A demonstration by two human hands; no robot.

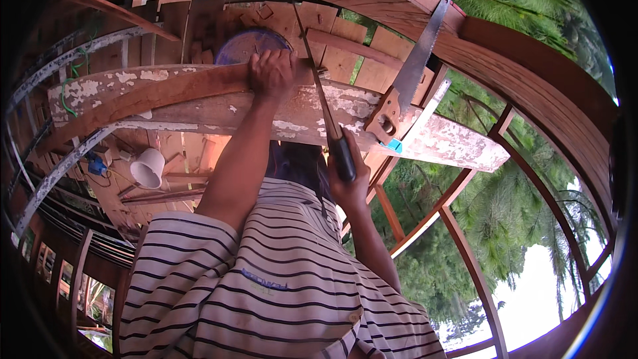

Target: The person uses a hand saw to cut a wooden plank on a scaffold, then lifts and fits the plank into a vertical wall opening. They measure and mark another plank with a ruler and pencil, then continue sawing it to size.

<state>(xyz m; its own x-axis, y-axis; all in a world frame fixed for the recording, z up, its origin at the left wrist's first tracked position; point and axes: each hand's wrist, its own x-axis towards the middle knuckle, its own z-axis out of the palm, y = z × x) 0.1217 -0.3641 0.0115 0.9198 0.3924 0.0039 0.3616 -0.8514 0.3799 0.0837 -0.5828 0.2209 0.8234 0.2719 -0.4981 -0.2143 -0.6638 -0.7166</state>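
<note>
My left hand (272,74) is closed over the right end of a reddish-brown wooden board (189,90), pressing it onto a wide plank (458,143) with flaking white paint. My right hand (352,185) grips the dark handle of a handsaw (323,96). The saw's narrow-looking blade is seen nearly edge-on, pointing away from me, close to the board's end just right of my left hand. Whether its teeth touch the wood, I cannot tell. Farther right, a second handsaw (420,60) with a wooden handle lies across the plank beside a small turquoise object (393,145).
Beyond the plank sits a round blue-rimmed container (252,43). A white bucket (147,168) and a blue object (98,165) are on the plank floor at left, near painted rails (63,159). Wooden framing (465,246) borders the right side, with trees outside.
</note>
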